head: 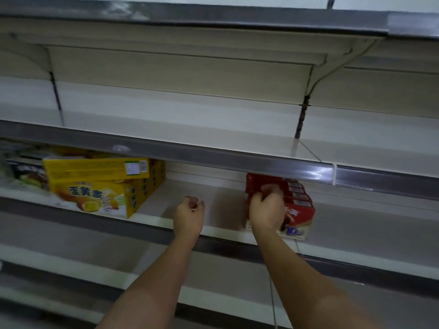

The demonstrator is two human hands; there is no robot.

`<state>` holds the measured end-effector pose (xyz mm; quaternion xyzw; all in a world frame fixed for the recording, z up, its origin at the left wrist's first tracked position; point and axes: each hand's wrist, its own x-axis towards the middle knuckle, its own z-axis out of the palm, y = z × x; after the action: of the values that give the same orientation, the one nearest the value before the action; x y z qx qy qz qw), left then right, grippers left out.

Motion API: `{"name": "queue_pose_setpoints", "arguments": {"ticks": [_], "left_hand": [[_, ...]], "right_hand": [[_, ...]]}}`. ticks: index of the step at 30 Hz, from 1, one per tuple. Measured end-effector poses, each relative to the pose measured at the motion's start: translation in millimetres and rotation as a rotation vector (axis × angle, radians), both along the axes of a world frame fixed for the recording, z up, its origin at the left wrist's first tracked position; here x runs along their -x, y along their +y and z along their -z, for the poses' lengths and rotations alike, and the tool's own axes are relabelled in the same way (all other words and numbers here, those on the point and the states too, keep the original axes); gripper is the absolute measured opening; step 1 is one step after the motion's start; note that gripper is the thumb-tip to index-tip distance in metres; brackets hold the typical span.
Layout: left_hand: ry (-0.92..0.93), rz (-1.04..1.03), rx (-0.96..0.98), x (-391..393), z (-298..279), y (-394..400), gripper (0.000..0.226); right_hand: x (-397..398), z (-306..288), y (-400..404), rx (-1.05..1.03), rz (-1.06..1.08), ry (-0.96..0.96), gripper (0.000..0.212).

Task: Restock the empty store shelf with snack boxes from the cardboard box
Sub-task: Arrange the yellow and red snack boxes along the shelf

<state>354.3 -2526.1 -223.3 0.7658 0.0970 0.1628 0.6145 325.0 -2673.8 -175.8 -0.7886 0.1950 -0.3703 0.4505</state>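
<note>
The shelf (190,224) carries yellow snack boxes (99,186) stacked toward its left end and a row of red snack boxes (297,205) at its front edge further right. The right hand (267,210) grips the red boxes; the left hand (189,216) hovers between the groups, fingers curled on nothing.

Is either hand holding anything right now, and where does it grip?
The right hand grips the red boxes at their upper left side, on the shelf. The left hand is curled and holds nothing.
</note>
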Motion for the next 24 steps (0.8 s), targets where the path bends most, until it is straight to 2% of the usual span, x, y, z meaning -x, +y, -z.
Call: {"name": "queue_pose_setpoints", "arguments": {"ticks": [5,9,12,16,18,20,24], "left_hand": [[-0.050,-0.198,0.033,-1.3,-8.9,85.6,0.007],[-0.088,-0.320,0.017,-9.8,-10.0,167.5,0.014],[-0.069,-0.423,0.034,-18.1,-17.1,224.3,0.030],[-0.064,-0.541,0.078,-35.1,-33.6,284.3,0.063],[-0.051,-0.537,0.129,-44.1,-40.5,300.5,0.073],[-0.066,-0.466,0.171,-52.4,-42.3,307.4,0.072],[-0.076,-0.361,0.187,-65.2,-42.1,305.0,0.058]], "right_hand": [[-21.5,-1.4,82.4,-0.093,-0.338,0.107,0.009],[-46.1,-1.3,150.5,-0.151,-0.468,0.204,0.013],[-68.1,-6.5,193.6,-0.242,-0.545,0.238,0.017],[-94.8,-19.0,238.6,-0.329,-0.549,0.261,0.035],[-104.7,-23.7,250.8,-0.426,-0.545,0.290,0.032],[-112.5,-27.3,259.2,-0.477,-0.572,0.342,0.019],[-122.3,-32.3,269.6,-0.479,-0.555,0.355,0.032]]}}
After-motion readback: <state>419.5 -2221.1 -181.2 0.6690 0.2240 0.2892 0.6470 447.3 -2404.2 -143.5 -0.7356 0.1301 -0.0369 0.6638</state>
